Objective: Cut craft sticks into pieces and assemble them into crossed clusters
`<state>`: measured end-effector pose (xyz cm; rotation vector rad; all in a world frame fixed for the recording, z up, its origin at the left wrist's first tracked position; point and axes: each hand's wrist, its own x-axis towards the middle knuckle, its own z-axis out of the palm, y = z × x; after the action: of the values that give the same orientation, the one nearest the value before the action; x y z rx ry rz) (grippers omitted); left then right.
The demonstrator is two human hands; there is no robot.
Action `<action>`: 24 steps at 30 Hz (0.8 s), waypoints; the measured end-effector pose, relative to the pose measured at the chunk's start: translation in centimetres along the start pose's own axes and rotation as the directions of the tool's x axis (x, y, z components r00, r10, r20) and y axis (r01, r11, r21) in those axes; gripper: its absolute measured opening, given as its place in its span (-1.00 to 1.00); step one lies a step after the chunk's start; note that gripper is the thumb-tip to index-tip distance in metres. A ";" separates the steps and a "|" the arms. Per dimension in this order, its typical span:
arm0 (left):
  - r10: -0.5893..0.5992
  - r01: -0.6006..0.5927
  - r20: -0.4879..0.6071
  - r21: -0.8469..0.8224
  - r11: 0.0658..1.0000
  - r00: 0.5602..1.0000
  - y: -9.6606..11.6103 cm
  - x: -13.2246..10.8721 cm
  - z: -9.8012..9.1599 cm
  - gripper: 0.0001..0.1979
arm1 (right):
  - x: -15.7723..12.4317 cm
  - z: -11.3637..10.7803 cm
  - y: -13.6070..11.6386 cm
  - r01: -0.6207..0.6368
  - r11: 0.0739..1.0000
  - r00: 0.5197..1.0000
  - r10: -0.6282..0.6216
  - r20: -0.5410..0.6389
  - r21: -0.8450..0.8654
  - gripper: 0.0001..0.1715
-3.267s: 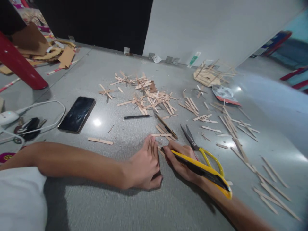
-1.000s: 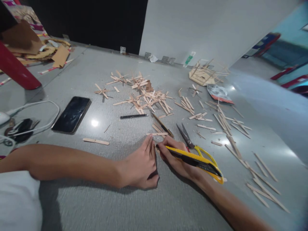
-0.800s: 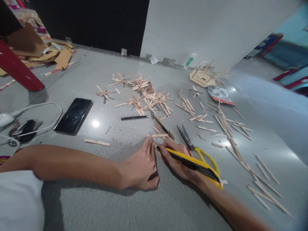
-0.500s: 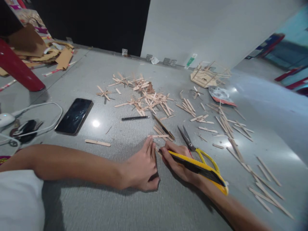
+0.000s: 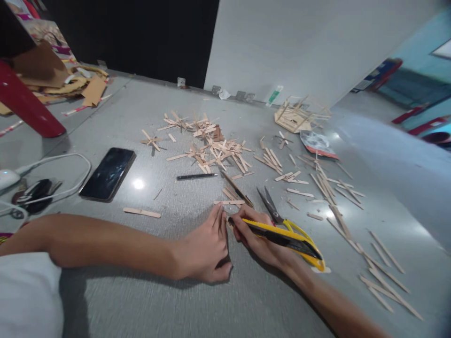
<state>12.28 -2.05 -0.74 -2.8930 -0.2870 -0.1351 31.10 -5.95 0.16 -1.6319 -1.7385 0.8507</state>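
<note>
My right hand [image 5: 254, 234] is closed round a yellow and black cutter [image 5: 282, 236], its tip low over the grey surface. Beside it my left hand [image 5: 207, 246] presses its fingertips down on a small wooden piece, mostly hidden between the two hands. Just beyond the fingertips lies a flat wooden stick [image 5: 229, 203], with more sticks and a dark, narrow blade-like tool [image 5: 237, 189] behind it. Scissors with yellow handles [image 5: 276, 215] lie to the right of my right hand, partly behind the cutter.
Heaped wooden sticks [image 5: 225, 148] lie farther back, a black pen [image 5: 197, 176] before them. More sticks [image 5: 343, 223] spread rightward. A phone [image 5: 107, 173], cable and keys are at left. A stick frame [image 5: 294, 117] stands at the back near a plastic packet [image 5: 319, 143].
The view has shifted slightly. The cutter's rear end sits a little lower and farther left relative to the scissors; both hands otherwise keep nearly the same pose.
</note>
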 end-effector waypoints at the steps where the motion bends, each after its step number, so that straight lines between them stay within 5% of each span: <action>1: -0.001 0.001 0.003 0.000 1.000 1.000 0.0 0.0 0.0 -0.23 | 0.0 0.0 0.0 -0.004 1.000 1.000 0.004 0.000 0.001 -0.42; 10: 0.003 -0.003 -0.003 -0.006 1.000 1.000 -0.1 0.0 0.1 -0.22 | -0.1 0.4 0.6 0.066 0.989 0.994 -0.077 -0.080 -0.132 -0.49; 24: -0.009 0.010 0.051 -0.022 1.000 0.999 -0.1 0.2 -0.2 -0.23 | -0.2 0.1 1.1 0.119 0.969 0.992 -0.125 -0.013 -0.218 -0.51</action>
<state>12.44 -1.97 -0.47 -2.9209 -0.3103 -0.0665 31.73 -6.07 -0.77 -1.6442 -1.9471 0.5956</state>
